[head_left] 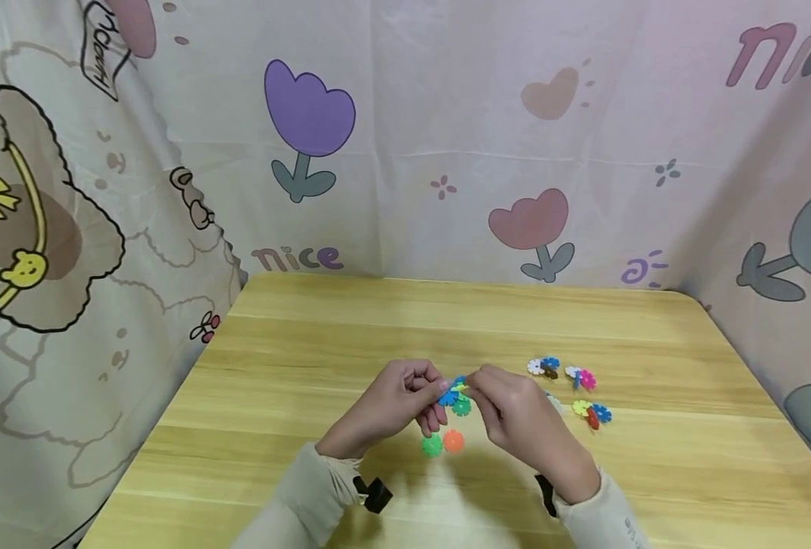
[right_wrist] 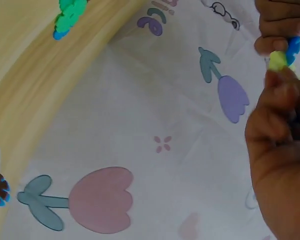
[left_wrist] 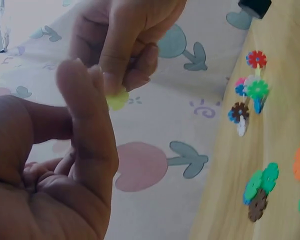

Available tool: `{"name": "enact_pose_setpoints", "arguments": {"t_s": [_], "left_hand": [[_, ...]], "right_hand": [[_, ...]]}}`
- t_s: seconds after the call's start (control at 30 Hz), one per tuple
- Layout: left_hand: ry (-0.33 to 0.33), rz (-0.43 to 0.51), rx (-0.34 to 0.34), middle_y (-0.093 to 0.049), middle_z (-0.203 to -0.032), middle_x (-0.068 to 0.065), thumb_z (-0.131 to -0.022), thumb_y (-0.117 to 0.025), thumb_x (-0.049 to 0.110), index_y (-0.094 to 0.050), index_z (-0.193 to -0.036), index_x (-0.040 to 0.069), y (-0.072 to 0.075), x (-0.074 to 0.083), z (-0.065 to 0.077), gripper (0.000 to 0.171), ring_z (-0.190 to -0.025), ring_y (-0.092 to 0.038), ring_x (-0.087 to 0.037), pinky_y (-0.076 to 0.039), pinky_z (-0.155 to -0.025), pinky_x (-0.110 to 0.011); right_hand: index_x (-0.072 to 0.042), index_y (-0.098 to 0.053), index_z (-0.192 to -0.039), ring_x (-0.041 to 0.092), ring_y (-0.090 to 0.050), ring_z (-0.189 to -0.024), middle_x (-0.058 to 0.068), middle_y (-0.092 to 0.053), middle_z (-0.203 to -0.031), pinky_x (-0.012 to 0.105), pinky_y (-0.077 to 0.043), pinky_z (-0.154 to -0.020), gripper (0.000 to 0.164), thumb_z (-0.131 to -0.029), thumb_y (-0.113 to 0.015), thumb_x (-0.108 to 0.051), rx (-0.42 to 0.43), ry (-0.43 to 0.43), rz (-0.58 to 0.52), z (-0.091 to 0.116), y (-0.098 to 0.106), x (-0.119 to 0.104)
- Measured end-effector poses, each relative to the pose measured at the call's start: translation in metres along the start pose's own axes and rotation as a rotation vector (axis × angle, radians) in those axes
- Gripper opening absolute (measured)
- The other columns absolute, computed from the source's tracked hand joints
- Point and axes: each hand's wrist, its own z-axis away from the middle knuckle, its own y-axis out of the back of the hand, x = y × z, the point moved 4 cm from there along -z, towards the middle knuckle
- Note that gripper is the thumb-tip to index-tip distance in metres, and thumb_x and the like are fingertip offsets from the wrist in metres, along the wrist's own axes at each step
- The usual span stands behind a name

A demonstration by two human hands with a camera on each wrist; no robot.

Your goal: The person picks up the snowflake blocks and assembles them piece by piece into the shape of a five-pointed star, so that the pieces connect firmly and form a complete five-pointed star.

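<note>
While the left hand (head_left: 399, 400) pinches a blue piece (head_left: 448, 399) and the right hand (head_left: 518, 408) grips a yellow piece (right_wrist: 277, 61), 1 crooked push could pop 'em loose, tbh.

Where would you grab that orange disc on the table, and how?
I'd pinch the orange disc by its rim, coming from above and the person's right: it appears to lie flat, with a green disc close on its left.

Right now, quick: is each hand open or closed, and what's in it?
Left hand: closed, pinching a blue piece.
Right hand: closed, pinching a yellow piece.
</note>
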Motion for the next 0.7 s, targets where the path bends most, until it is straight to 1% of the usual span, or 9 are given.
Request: {"name": "enact_pose_setpoints", "arguments": {"t_s": [0.03,0.17,0.23,0.33,0.43,0.5,0.63,0.67,0.7], "left_hand": [[0.002,0.01,-0.015,-0.07,-0.075,-0.012,-0.108,-0.057,0.013,-0.06,-0.103,-0.007,0.001,0.001,0.0,0.021,-0.059,-0.065,-0.013,-0.059,-0.057,-0.027],[0.015,0.052,-0.056,-0.071,-0.079,-0.012,-0.108,-0.056,0.01,-0.056,-0.11,-0.007,0.007,0.003,0.002,0.018,-0.063,-0.069,-0.015,-0.062,-0.061,-0.029],[0.013,0.06,-0.063,-0.072,-0.08,-0.013,-0.107,-0.056,0.008,-0.053,-0.113,-0.006,0.01,0.005,0.003,0.015,-0.064,-0.07,-0.017,-0.062,-0.063,-0.03],[0.012,0.048,-0.077,-0.073,-0.084,-0.016,-0.106,-0.056,0.003,-0.05,-0.113,-0.005,0.013,0.006,0.004,0.012,-0.068,-0.072,-0.019,-0.063,-0.063,-0.033],[0.024,0.025,-0.12,-0.074,-0.092,-0.022,-0.106,-0.055,0.002,-0.048,-0.112,-0.003,0.012,0.005,0.005,0.011,-0.076,-0.074,-0.021,-0.063,-0.063,-0.034],[0.037,0.015,-0.141,-0.074,-0.097,-0.025,-0.107,-0.055,0.002,-0.048,-0.111,-0.002,0.009,0.005,0.006,0.01,-0.08,-0.076,-0.022,-0.063,-0.061,-0.034],[0.046,0.005,-0.138,-0.075,-0.1,-0.024,-0.108,-0.055,0.007,-0.05,-0.109,-0.001,0.007,0.003,0.006,0.01,-0.083,-0.077,-0.025,-0.061,-0.056,-0.031],[0.043,0.004,-0.132,-0.076,-0.099,-0.022,-0.108,-0.057,0.009,-0.051,-0.106,-0.001,0.007,0.003,0.005,0.011,-0.083,-0.077,-0.025,-0.061,-0.055,-0.031],[0.038,0.004,-0.124,-0.075,-0.1,-0.023,-0.107,-0.058,0.009,-0.053,-0.104,-0.002,0.008,0.002,0.005,0.012,-0.082,-0.076,-0.025,-0.061,-0.055,-0.031]], "right_hand": [[-0.009,-0.067,-0.097,-0.001,-0.041,-0.062,-0.006,-0.057,-0.077,0.011,-0.04,-0.054,0.007,-0.101,-0.066,-0.003,-0.008,-0.017,-0.048,0.0,0.0,0.003],[-0.011,-0.068,-0.103,0.003,-0.048,-0.065,-0.008,-0.055,-0.077,0.019,-0.047,-0.055,0.019,-0.093,-0.073,0.004,-0.109,-0.144,-0.247,0.004,-0.002,0.016],[-0.012,-0.068,-0.103,0.004,-0.051,-0.065,-0.008,-0.057,-0.077,0.023,-0.049,-0.056,0.017,-0.095,-0.072,0.002,-0.232,-0.262,-0.31,0.008,-0.008,0.023],[-0.01,-0.067,-0.105,0.003,-0.052,-0.066,-0.007,-0.059,-0.079,0.025,-0.05,-0.058,0.012,-0.097,-0.071,-0.001,-0.476,-0.422,-0.282,0.019,-0.025,0.03],[-0.008,-0.065,-0.108,0.003,-0.051,-0.066,-0.007,-0.059,-0.078,0.025,-0.049,-0.058,0.015,-0.096,-0.074,-0.005,-0.66,-0.484,-0.227,0.032,-0.045,0.033],[-0.009,-0.064,-0.125,0.003,-0.049,-0.064,-0.008,-0.057,-0.076,0.024,-0.047,-0.056,0.034,-0.094,-0.077,-0.007,-0.692,-0.482,-0.218,0.038,-0.056,0.035],[-0.017,-0.056,-0.146,0.003,-0.047,-0.061,-0.008,-0.054,-0.073,0.024,-0.043,-0.054,0.059,-0.092,-0.078,-0.006,-0.683,-0.494,-0.226,0.043,-0.066,0.039],[-0.017,-0.056,-0.146,0.004,-0.048,-0.062,-0.008,-0.055,-0.074,0.024,-0.044,-0.055,0.059,-0.092,-0.078,-0.005,-0.681,-0.498,-0.23,0.044,-0.067,0.039],[-0.015,-0.059,-0.139,0.004,-0.048,-0.063,-0.007,-0.056,-0.075,0.025,-0.045,-0.056,0.051,-0.092,-0.077,-0.003,-0.681,-0.506,-0.233,0.044,-0.068,0.04]]}}
